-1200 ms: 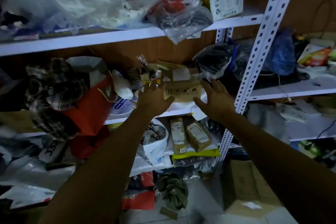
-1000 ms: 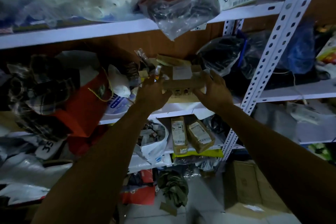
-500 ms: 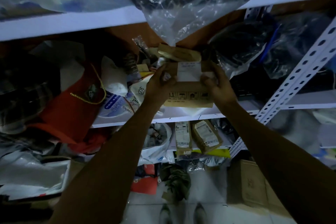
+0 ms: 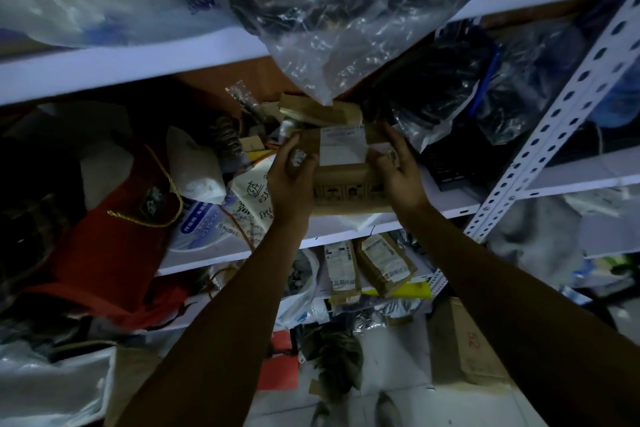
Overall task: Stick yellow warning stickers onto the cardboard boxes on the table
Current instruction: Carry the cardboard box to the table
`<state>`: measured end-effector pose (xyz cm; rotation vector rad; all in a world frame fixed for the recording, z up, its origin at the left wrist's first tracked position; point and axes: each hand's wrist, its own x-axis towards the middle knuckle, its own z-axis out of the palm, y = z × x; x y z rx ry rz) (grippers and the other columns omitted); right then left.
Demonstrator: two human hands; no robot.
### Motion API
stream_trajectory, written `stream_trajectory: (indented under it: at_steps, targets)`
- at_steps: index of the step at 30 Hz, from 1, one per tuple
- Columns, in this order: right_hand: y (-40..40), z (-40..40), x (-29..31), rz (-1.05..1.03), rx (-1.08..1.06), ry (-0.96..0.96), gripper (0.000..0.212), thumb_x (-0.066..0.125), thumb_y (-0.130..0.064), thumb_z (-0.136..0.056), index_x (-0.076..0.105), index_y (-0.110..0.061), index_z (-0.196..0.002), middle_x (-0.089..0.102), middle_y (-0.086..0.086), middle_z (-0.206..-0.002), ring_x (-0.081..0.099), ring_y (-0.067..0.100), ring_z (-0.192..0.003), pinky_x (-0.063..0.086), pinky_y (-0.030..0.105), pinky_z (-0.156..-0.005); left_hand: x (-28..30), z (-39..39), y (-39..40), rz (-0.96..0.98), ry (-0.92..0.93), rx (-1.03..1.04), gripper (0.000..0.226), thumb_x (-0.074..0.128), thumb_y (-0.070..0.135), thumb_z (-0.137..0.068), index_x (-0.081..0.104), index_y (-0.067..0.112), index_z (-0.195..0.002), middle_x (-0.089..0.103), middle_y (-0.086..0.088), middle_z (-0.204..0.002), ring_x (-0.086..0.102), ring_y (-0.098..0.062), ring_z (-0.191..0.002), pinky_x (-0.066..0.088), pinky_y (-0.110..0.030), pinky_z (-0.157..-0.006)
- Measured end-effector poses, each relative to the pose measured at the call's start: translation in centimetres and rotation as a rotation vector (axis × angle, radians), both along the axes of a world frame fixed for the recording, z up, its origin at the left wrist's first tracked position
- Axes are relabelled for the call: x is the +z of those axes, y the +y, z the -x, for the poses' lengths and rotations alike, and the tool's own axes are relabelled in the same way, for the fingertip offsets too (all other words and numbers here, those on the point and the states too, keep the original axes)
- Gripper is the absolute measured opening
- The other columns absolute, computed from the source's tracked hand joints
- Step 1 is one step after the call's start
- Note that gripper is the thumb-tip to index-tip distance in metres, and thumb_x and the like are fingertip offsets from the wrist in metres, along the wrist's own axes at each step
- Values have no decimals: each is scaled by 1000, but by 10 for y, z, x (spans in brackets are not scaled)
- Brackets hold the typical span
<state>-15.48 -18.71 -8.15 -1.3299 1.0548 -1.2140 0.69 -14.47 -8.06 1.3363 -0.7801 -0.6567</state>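
A small brown cardboard box (image 4: 346,180) with a white shipping label on top and printed handling symbols on its front sits at the front of the middle shelf. My left hand (image 4: 289,180) grips its left end, thumb over the top edge. My right hand (image 4: 398,172) grips its right end, fingers curled over the top. Another flat cardboard box (image 4: 320,111) lies just behind it. No yellow sticker is visible.
White metal shelving (image 4: 346,229) is crammed with plastic bags; a clear bag (image 4: 346,21) hangs over the box from the shelf above. A red bag (image 4: 104,236) sits left. Two small parcels (image 4: 367,267) lean on the lower shelf. A large carton (image 4: 464,343) stands on the floor.
Both hands reached to the shelf and closed around the box's ends. The view has moved closer and tilted down; the box now sits slightly nearer the shelf's front edge.
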Motion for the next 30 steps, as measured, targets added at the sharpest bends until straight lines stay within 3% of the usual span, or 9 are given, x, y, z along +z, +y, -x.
stream_trajectory:
  at_steps: [2,5,9,11,13,15,18,22,30]
  targets:
    - [8,0,9,32,-20,26,59,59,-26,-93,40,-27,-149,55,-5,-136,54,16,-124,50,19,-97,9,-1,1,11,-4,-35,38,67,19,-86,66,28,-123,64,4,-127,62,-14,-113,53,-37,-90]
    - [25,4,23,52,-76,0,61,56,-34,-90,39,-34,-148,51,1,-146,54,19,-128,46,40,-107,26,0,5,22,-31,-129,36,68,27,-84,65,41,-116,61,4,-132,59,-16,-119,52,-43,-99]
    - [58,16,35,99,-245,7,63,57,-35,-90,39,-35,-150,55,-13,-132,58,-8,-109,50,18,-90,38,10,11,94,-45,-281,36,67,22,-87,64,28,-123,53,23,-124,53,18,-109,49,-15,-91]
    - [77,25,38,119,-326,15,62,57,-33,-90,38,-34,-149,55,-17,-128,60,-13,-102,50,10,-79,39,20,16,93,-29,-370,37,67,23,-88,62,36,-122,55,17,-127,56,3,-117,53,-21,-92]
    - [99,37,40,124,-414,33,62,57,-38,-89,38,-38,-148,52,-14,-134,59,-3,-111,51,14,-84,39,35,23,98,-16,-445,43,67,23,-87,61,32,-128,58,16,-125,58,-6,-118,54,-18,-88]
    - [122,49,39,119,-510,42,63,57,-42,-88,39,-40,-148,47,-18,-138,53,9,-123,48,25,-96,38,52,32,106,-16,-509,50,68,27,-84,60,27,-134,57,28,-118,58,8,-111,51,-11,-82]
    - [160,72,35,90,-647,43,66,57,-47,-88,36,-42,-149,47,-23,-135,51,14,-127,47,32,-101,35,82,48,84,-43,-624,59,67,33,-81,55,29,-139,59,20,-124,58,-3,-120,53,-29,-95]
    - [218,112,34,61,-817,32,67,59,-47,-87,35,-42,-150,42,-4,-155,47,20,-137,43,46,-111,34,136,78,82,-88,-784,63,66,39,-79,53,32,-141,57,20,-123,58,-10,-120,52,-41,-99]
    - [361,205,37,5,-1134,-39,74,60,-46,-84,30,-47,-152,47,-17,-140,52,11,-124,45,42,-109,35,272,180,99,-119,-1153,60,66,30,-88,49,26,-146,52,13,-137,52,-12,-129,48,-34,-104]
